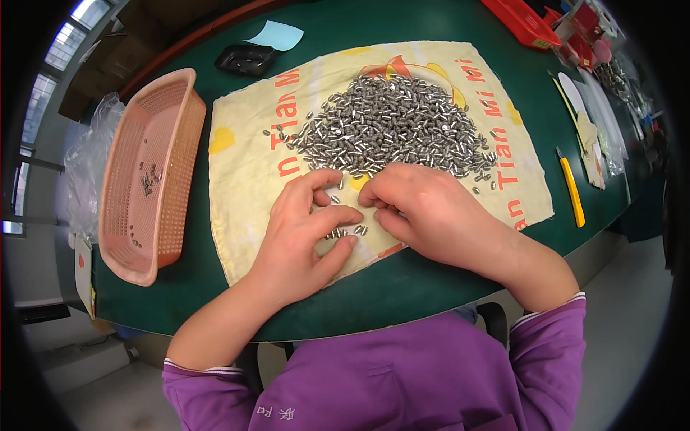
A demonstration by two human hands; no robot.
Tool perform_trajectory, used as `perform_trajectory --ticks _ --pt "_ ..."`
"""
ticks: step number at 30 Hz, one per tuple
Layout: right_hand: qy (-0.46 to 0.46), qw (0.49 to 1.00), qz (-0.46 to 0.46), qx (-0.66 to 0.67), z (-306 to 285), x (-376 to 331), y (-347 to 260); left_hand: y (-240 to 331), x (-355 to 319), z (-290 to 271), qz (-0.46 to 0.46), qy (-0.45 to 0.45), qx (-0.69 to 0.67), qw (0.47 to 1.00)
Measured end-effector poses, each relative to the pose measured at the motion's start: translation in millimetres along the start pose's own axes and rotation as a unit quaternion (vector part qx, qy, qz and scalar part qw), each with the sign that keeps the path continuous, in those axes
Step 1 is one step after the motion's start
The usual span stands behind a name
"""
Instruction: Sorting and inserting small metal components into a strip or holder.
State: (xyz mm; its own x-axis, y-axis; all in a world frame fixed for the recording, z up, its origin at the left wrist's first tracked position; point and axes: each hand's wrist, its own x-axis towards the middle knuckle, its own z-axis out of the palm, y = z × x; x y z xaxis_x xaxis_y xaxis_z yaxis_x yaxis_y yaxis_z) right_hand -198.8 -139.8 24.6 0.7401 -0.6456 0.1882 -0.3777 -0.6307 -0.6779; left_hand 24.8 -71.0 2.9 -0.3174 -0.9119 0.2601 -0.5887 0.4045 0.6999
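Note:
A big heap of small silvery metal pieces, ridged and barrel-shaped (392, 126), lies on a cream printed cloth (241, 179). Close to the cloth's front edge, my left hand (291, 233) rests with its thumb and fingers apart. A small row of the same metal pieces (338, 233) sits on the cloth by its thumb, and a few more lie between its fingers and the heap. At the heap's near edge, my right hand (435, 212) has its fingers curled and pinched together. Whatever is between those fingertips is hidden.
At left stands a pink plastic basket (180, 194) with several small pieces inside, beside a clear plastic bag (90, 165). A black tray (246, 60) and light blue paper (277, 35) lie at the back. To the right are a yellow utility knife (571, 190) and a red bin (521, 25).

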Motion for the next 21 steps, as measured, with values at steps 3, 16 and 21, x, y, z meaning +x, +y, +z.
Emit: perform_trajectory --ticks 3,16,21 --pt "0.019 1.0 -0.012 -0.013 0.2 0.2 1.3 1.9 0.9 2.7 0.01 0.0 0.03 1.0" --pt "0.058 0.996 -0.018 -0.063 5.0 2.7 8.9 3.3 1.8 -5.6 -0.035 0.053 -0.054 0.996" --pt "0.077 0.995 -0.013 -0.066 5.5 2.6 5.5 -5.6 -3.1 -7.3 -0.045 0.063 -0.024 0.997"
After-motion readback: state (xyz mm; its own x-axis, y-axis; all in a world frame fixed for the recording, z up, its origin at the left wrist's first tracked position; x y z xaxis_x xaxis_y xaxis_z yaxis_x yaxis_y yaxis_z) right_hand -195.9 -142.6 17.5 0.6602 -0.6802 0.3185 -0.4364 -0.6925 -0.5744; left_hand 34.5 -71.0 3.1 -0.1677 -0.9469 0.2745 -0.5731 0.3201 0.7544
